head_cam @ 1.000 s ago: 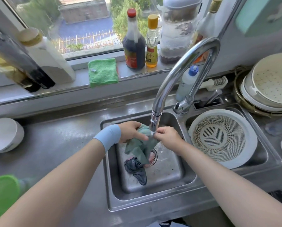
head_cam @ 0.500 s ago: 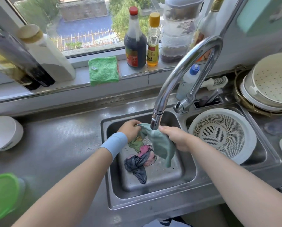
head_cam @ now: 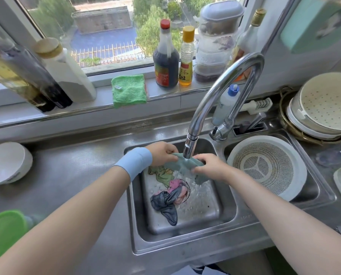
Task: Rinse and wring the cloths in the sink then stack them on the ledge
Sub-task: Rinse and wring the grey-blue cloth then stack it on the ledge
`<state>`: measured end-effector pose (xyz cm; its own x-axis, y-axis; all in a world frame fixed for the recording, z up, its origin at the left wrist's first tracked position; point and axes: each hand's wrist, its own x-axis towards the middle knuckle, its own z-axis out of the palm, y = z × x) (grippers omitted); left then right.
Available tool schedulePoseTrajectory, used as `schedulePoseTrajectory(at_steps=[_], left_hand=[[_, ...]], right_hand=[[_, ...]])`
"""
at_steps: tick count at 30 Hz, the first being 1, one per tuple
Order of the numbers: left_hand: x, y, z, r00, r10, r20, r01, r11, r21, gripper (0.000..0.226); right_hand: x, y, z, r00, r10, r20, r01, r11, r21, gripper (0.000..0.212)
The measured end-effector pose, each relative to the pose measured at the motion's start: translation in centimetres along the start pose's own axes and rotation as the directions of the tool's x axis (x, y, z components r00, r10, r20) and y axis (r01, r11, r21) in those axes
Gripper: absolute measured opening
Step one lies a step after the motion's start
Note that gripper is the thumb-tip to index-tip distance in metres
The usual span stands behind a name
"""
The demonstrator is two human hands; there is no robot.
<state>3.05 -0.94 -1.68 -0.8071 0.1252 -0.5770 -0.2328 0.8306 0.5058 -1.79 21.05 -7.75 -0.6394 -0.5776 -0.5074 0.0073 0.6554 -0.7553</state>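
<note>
The tap (head_cam: 189,148) nozzle hides the middle of the teal cloth (head_cam: 180,166), which both hands hold stretched under the running water above the left basin of the sink (head_cam: 135,215). The left hand (head_cam: 162,153), with a blue wristband (head_cam: 135,162), pinches one end. The right hand (head_cam: 209,167) is curled round the other end, its fingertips tucked out of sight in the fabric. In the basin below lie three more cloths in a wet heap, touching one another: an olive cloth (head_cam: 162,175) nearest the left hand, a pink cloth (head_cam: 177,188) covering most of the drain, and a grey cloth (head_cam: 165,203) in front. Splashes blur the basin floor beside them. The right basin holds a white colander (head_cam: 268,167), tilted. On the ledge (head_cam: 82,109) a folded green cloth (head_cam: 129,90) lies with its front edge over the lip, beside two bottles (head_cam: 166,62); a thin strip of another colour shows at its right edge, too little to identify. A green lid (head_cam: 1,233) is cut off at lower left, and a white bowl (head_cam: 7,163) sits on the desk (head_cam: 66,165). Items at the far right edge are cropped and blurred.
</note>
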Motion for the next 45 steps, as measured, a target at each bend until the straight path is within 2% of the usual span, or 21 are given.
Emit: schedulePoseTrajectory(at_steps=[3, 6, 8, 9, 10, 11, 13, 14, 18, 22, 24, 26, 29, 31, 32, 34, 36, 37, 39, 41, 45], left_hand=[[-0.3, 0.7, 0.0, 0.996, 0.081, -0.023, -0.081, 0.997, -0.005, 0.009], [-0.5, 1.3, 0.5, 0.994, 0.098, -0.043, -0.095, 0.993, 0.065, 0.018], [-0.8, 1.0, 0.5, 0.993, 0.079, -0.09, -0.072, 0.995, 0.074, 0.018], [-1.1, 0.8, 0.4, 0.989, 0.061, -0.133, -0.051, 0.996, 0.076, 0.018], [-1.5, 0.3, 0.1, 0.982, 0.038, -0.184, -0.024, 0.997, 0.08, 0.02], [-1.9, -0.1, -0.3, 0.974, 0.006, -0.227, 0.017, 0.995, 0.097, 0.022], [-2.7, -1.2, -1.0, 0.965, -0.063, -0.254, 0.106, 0.981, 0.16, 0.026], [-3.1, -1.7, -1.4, 0.966, -0.097, -0.239, 0.146, 0.97, 0.196, 0.028], [-4.1, -3.0, -1.6, 0.972, -0.182, -0.151, 0.209, 0.959, 0.193, 0.024], [-4.3, -3.6, -1.0, 0.947, -0.182, -0.266, 0.23, 0.959, 0.165, 0.017], [-4.7, -3.6, -1.0, 0.922, -0.233, -0.309, 0.276, 0.956, 0.104, 0.02], [-5.1, -3.6, -1.1, 0.892, -0.285, -0.352, 0.308, 0.951, 0.011, 0.024], [-5.3, -3.0, -0.2, 0.862, -0.348, -0.368, 0.274, 0.932, -0.239, 0.02], [-4.9, -1.9, 1.9, 0.885, -0.383, -0.266, 0.183, 0.81, -0.557, 0.014], [-4.9, -1.0, 3.1, 0.915, -0.353, -0.194, 0.133, 0.718, -0.683, 0.011], [-4.9, 0.6, 4.7, 0.975, -0.217, -0.056, 0.076, 0.555, -0.829, 0.012], [-4.8, 1.7, 5.3, 0.995, -0.061, 0.073, 0.091, 0.396, -0.914, 0.038], [-4.7, 1.7, 5.4, 0.993, 0.004, 0.121, 0.111, 0.369, -0.923, 0.05], [-4.4, 1.3, 5.1, 0.985, 0.07, 0.155, 0.114, 0.398, -0.91, 0.061], [-4.2, 0.7, 4.8, 0.982, 0.115, 0.153, 0.088, 0.439, -0.894, 0.059], [-3.6, 0.9, 4.5, 0.977, 0.157, 0.141, 0.052, 0.466, -0.883, 0.052]], right_hand=[[-0.1, -0.1, 0.0, 0.991, -0.036, -0.132, 0.031, 0.999, -0.041, 0.037], [-0.3, -0.3, 0.5, 0.998, -0.019, -0.055, 0.026, 0.99, 0.138, 0.057], [-0.6, -0.3, 0.5, 1.0, -0.01, -0.026, 0.013, 0.992, 0.125, 0.075], [-0.7, 0.0, 0.5, 0.999, -0.008, -0.034, 0.009, 0.999, 0.042, 0.079], [-0.9, 0.0, 0.4, 0.998, -0.01, -0.054, 0.006, 0.997, -0.075, 0.074], [-1.0, 0.1, 0.2, 0.997, -0.006, -0.081, -0.008, 0.985, -0.173, 0.058], [-1.4, 0.2, -0.6, 0.989, 0.038, -0.145, -0.074, 0.965, -0.252, 0.02], [-1.7, 0.2, -1.1, 0.983, 0.063, -0.173, -0.108, 0.958, -0.264, 0.014], [-2.0, -1.0, -2.4, 0.959, 0.088, -0.269, -0.163, 0.949, -0.271, 0.034], [-1.8, -3.1, -2.2, 0.942, 0.162, -0.294, -0.223, 0.957, -0.186, 0.051], [-1.5, -3.9, -1.4, 0.936, 0.194, -0.292, -0.231, 0.968, -0.096, 0.051], [-1.0, -4.4, -0.4, 0.92, 0.275, -0.28, -0.226, 0.954, 0.196, 0.048], [-0.7, -4.9, 1.4, 0.919, 0.391, -0.055, -0.278, 0.738, 0.615, 0.026], [-0.7, -4.9, 2.7, 0.929, 0.361, 0.077, -0.285, 0.568, 0.772, 0.018], [-0.6, -4.7, 3.4, 0.936, 0.341, 0.088, -0.27, 0.534, 0.801, 0.018], [-0.7, -4.3, 4.4, 0.955, 0.282, 0.092, -0.24, 0.549, 0.801, 0.017], [-1.1, -3.7, 4.6, 0.971, 0.212, 0.11, -0.219, 0.608, 0.763, 0.025], [-1.4, -3.4, 4.3, 0.976, 0.181, 0.119, -0.209, 0.641, 0.739, 0.026], [-1.8, -2.5, 3.5, 0.982, 0.13, 0.136, -0.188, 0.712, 0.677, 0.024], [-1.9, -1.6, 2.9, 0.987, 0.095, 0.126, -0.153, 0.768, 0.622, 0.027], [-2.4, -1.2, 2.1, 0.988, 0.026, 0.154, -0.116, 0.781, 0.613, 0.042]])
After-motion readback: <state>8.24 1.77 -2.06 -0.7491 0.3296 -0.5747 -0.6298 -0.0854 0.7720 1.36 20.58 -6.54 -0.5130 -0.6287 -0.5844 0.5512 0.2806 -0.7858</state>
